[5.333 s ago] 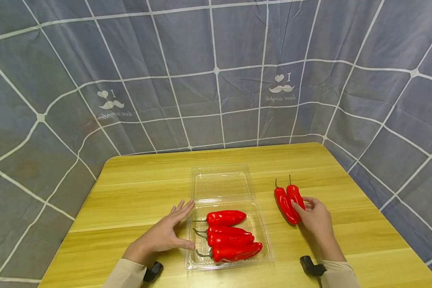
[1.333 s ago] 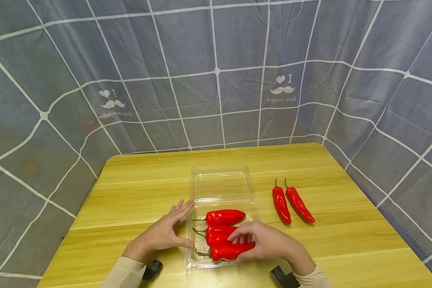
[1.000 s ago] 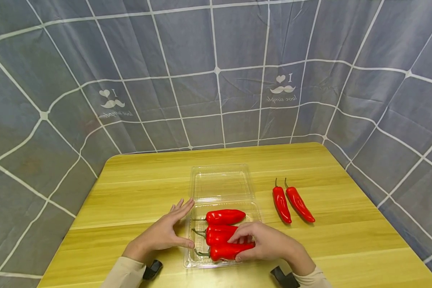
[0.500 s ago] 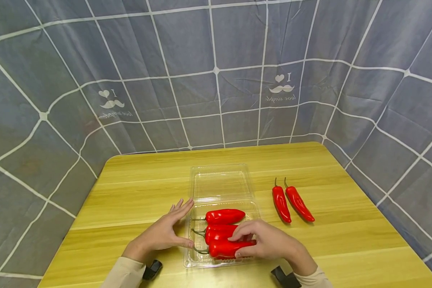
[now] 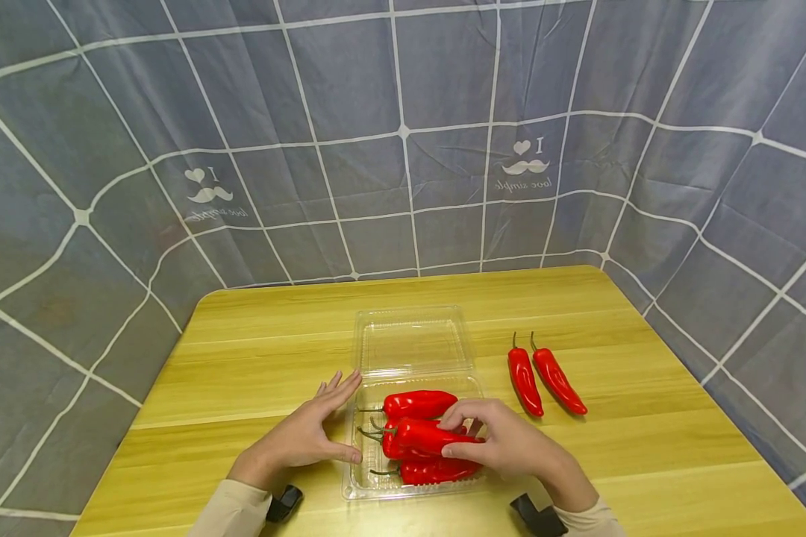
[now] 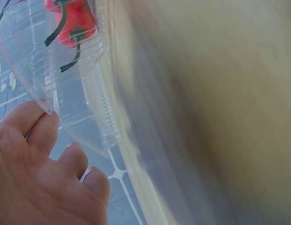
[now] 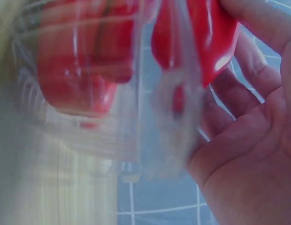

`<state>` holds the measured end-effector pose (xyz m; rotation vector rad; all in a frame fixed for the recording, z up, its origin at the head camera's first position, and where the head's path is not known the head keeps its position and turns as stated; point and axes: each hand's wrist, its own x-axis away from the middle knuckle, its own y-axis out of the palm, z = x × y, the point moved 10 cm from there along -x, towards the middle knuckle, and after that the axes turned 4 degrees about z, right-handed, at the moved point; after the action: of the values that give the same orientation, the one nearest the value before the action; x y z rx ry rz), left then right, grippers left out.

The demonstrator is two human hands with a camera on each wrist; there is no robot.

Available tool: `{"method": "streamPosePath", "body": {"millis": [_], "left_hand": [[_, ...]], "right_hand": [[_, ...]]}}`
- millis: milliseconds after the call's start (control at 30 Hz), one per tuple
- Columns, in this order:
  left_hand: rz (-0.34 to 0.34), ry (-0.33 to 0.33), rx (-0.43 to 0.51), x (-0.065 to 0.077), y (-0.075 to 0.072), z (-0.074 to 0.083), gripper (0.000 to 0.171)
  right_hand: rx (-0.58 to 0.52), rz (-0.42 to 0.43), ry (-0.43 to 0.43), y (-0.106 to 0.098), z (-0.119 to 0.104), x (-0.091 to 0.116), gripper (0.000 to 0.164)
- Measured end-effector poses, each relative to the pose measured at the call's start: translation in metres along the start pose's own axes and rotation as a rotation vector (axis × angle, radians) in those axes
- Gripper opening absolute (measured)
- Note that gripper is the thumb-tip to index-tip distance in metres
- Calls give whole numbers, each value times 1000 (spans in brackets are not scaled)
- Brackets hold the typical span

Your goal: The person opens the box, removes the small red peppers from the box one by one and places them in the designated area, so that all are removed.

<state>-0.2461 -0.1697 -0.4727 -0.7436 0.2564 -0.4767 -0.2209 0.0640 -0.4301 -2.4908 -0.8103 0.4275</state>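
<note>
A clear plastic clamshell box (image 5: 369,486) lies on the table with several red peppers in it. My right hand (image 5: 504,440) holds one red pepper (image 5: 416,434) between thumb and fingers, above the middle of the box, its green stem pointing left. Beneath and around it lie a back pepper (image 5: 416,404), a front pepper (image 5: 436,471) and a partly covered middle one. In the right wrist view the held pepper (image 7: 215,42) shows beyond the box's wall. My left hand (image 5: 305,432) is spread at the box's left side, and its fingertips (image 6: 49,119) meet the rim in the left wrist view.
The box's clear lid (image 5: 413,339) lies folded back behind it. Two more red peppers (image 5: 525,384) lie side by side on the wooden table (image 5: 269,328) to the right. A grey checked curtain (image 5: 349,89) surrounds the table's back and sides.
My right hand has left the two peppers on the right, which now lie farther apart. Inside the box it has raised the front pepper and moved it back, uncovering another. My left hand stays put.
</note>
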Motion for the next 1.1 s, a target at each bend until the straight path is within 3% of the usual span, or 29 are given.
{"method": "streamPosePath", "body": {"millis": [433,800,1100], "left_hand": [[3,1,0,0,0,0,116],[9,-2,-9,-1,0,1,116],[9,-6,-6,0,0,1,115]], "right_hand": [[-49,260,97,-42,22,6,18],[1,600,421,-95,56,30,30],[24,732,559,-124,80,60,40]]}}
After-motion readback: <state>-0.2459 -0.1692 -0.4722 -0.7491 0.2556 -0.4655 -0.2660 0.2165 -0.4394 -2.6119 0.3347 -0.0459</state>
